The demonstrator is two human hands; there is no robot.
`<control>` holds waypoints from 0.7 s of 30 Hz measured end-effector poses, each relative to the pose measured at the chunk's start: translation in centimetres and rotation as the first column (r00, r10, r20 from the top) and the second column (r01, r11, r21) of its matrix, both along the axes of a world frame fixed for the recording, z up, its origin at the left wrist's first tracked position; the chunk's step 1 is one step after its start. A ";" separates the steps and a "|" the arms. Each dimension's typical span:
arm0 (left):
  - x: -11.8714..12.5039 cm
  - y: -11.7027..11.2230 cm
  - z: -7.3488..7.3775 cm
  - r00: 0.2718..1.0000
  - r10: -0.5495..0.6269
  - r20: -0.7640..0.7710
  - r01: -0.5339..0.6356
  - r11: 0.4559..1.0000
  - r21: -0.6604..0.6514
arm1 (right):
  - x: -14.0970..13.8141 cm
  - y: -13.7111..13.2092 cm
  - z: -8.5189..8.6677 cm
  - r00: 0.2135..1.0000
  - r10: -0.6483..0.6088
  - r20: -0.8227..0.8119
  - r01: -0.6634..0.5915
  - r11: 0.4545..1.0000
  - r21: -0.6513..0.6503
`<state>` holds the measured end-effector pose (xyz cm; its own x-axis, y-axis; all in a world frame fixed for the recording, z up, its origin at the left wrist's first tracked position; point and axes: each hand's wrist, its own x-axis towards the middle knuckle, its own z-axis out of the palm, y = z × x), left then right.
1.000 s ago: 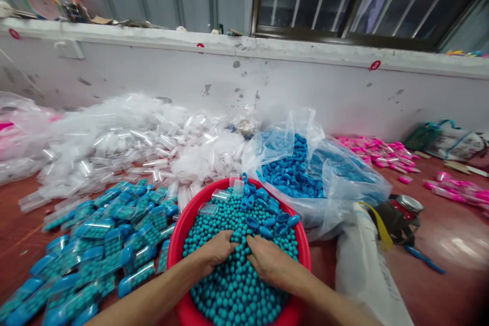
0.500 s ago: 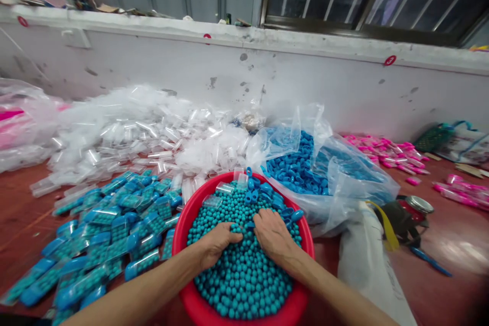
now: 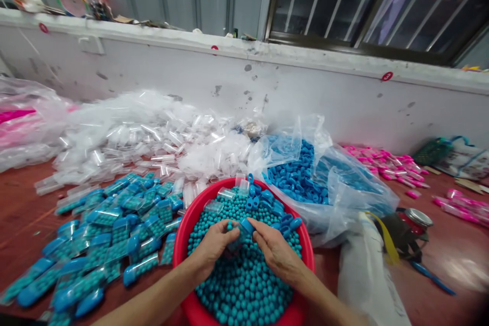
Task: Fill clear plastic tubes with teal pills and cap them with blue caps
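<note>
A red basin (image 3: 179, 252) full of teal beads (image 3: 244, 293) stands in front of me. Over the beads, my left hand (image 3: 214, 245) is closed around a small clear plastic container (image 3: 235, 242), largely hidden by the fingers, with teal beads at its mouth. My right hand (image 3: 278, 250) pinches a blue cap (image 3: 247, 225) right beside the container's open end; I cannot tell whether they touch. Loose blue caps (image 3: 263, 198) and a few clear empty containers (image 3: 214, 206) lie on the beads at the basin's far side.
Filled, blue-capped containers (image 3: 114, 234) spread over the red floor at left. Behind them is a heap of clear containers (image 3: 153, 132). A plastic bag of blue caps (image 3: 296, 178) stands behind the basin. A white sack (image 3: 369, 270), a strapped metal-lidded item (image 3: 418, 216) and pink pieces (image 3: 385, 160) are at right.
My right hand has risen from the caps and beads, now pinching a blue cap near the left hand's container. The view has tilted slightly up and left.
</note>
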<state>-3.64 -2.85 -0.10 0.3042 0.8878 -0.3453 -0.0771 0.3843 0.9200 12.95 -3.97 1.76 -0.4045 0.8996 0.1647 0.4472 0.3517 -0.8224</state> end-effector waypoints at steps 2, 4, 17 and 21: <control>-0.1 -0.2 -0.2 0.997 -0.044 0.070 0.047 0.998 -0.044 | 0.0 -0.1 -0.2 0.999 -0.040 -0.030 0.038 0.997 -0.074; 0.0 -0.4 -0.4 0.987 -0.056 0.153 0.064 0.997 -0.049 | 0.0 0.1 -0.6 0.995 -0.075 -0.062 0.065 0.987 -0.147; 0.9 -1.3 0.2 0.985 0.068 0.156 -0.060 0.997 -0.055 | -0.7 0.3 0.1 0.998 -0.053 -0.038 0.050 0.996 -0.078; 0.7 -1.2 -0.1 0.978 0.031 0.204 -0.021 0.999 -0.047 | -0.4 0.6 -0.4 0.999 -0.035 -0.040 0.033 0.998 -0.056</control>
<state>-2.94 -4.02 -0.16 0.3496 0.8814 -0.3176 -0.2727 0.4200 0.8656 12.55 -3.38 1.32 -0.3676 0.9208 0.1302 0.4241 0.2906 -0.8578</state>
